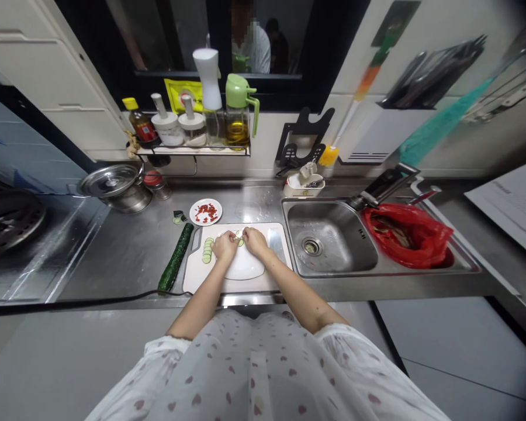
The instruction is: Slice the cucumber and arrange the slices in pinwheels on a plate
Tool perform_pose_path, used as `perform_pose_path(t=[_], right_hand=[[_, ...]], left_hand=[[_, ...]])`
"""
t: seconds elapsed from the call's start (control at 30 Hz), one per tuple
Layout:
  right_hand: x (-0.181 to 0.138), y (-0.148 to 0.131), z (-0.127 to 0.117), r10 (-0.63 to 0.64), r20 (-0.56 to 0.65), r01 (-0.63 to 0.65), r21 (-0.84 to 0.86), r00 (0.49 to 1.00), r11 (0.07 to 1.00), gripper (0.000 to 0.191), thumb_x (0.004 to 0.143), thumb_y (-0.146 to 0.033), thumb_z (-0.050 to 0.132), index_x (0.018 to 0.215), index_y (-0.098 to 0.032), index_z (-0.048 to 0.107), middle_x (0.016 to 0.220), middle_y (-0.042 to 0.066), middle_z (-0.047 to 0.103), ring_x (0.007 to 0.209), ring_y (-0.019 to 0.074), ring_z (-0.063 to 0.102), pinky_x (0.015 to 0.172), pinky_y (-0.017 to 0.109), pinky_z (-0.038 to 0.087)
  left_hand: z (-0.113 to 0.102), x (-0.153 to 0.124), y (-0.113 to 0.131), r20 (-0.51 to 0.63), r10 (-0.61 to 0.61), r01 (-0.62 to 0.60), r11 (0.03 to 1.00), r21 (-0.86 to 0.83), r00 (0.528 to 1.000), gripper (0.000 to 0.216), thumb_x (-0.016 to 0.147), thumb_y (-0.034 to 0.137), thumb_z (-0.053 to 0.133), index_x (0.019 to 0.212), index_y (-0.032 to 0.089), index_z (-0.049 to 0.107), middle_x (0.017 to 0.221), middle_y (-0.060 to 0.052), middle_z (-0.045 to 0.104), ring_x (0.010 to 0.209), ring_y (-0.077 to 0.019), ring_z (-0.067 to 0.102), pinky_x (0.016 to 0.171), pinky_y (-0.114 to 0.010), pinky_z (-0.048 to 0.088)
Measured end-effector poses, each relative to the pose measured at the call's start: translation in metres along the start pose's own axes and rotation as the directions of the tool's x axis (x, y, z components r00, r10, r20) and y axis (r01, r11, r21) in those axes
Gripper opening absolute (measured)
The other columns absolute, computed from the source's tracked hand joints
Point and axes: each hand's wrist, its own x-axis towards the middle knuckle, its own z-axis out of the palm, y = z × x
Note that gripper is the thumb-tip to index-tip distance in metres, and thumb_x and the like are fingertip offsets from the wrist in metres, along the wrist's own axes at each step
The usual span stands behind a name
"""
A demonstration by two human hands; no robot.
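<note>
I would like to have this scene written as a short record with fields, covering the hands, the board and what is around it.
left hand: over the dish, fingertips close to the right hand's
right hand: over the dish, at cucumber slices; exact hold unclear
board: under the dish; overlapping slices in a row at its left
left of board: cucumber, uncut along most of its length
behind board: plate with red pieces
right of board: sink, then red bag
</note>
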Motion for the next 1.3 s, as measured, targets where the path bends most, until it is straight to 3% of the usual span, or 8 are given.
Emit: perform_pose_path(t=[0.4,0.6,1.3], right_hand=[[0.0,-0.008,-0.006,0.013,0.1,0.004,-0.167,0.995,0.986,0.024,0.098,-0.023,0.041,0.112,-0.017,0.059,0.115,0.011,0.062,0.101,0.0198,0.057,0.079,0.027,0.04],[0.0,-0.01,-0.007,0.004,0.104,0.02,-0.228,0.995,0.973,0.024,0.098,-0.024,0.041,0.113,-0.018,0.058,0.117,0.011,0.061,0.109,0.0213,0.054,0.084,0.028,0.041],[-0.002,-0.01,-0.009,0.099,0.097,-0.075,-0.221,0.99,0.972,0.025,0.098,-0.026,0.041,0.116,-0.019,0.056,0.117,0.012,0.061,0.105,0.0214,0.057,0.08,0.029,0.042]], left_hand=[[0.003,0.006,0.001,0.007,0.01,-0.011,0.988,0.157,1.0,0.012,0.08,0.032,0.06,0.09,0.029,0.067,0.091,-0.002,0.072,0.098,-0.0254,0.061,0.088,-0.039,0.033],[0.007,0.007,-0.001,-0.014,0.034,-0.031,0.98,0.198,0.999,0.017,0.082,0.037,0.059,0.095,0.027,0.067,0.106,-0.005,0.069,0.103,-0.0264,0.059,0.089,-0.04,0.033],[0.01,0.012,-0.003,0.006,0.025,-0.026,0.984,0.177,1.0,0.02,0.082,0.043,0.061,0.093,0.028,0.068,0.106,-0.005,0.068,0.102,-0.0263,0.059,0.091,-0.041,0.034]])
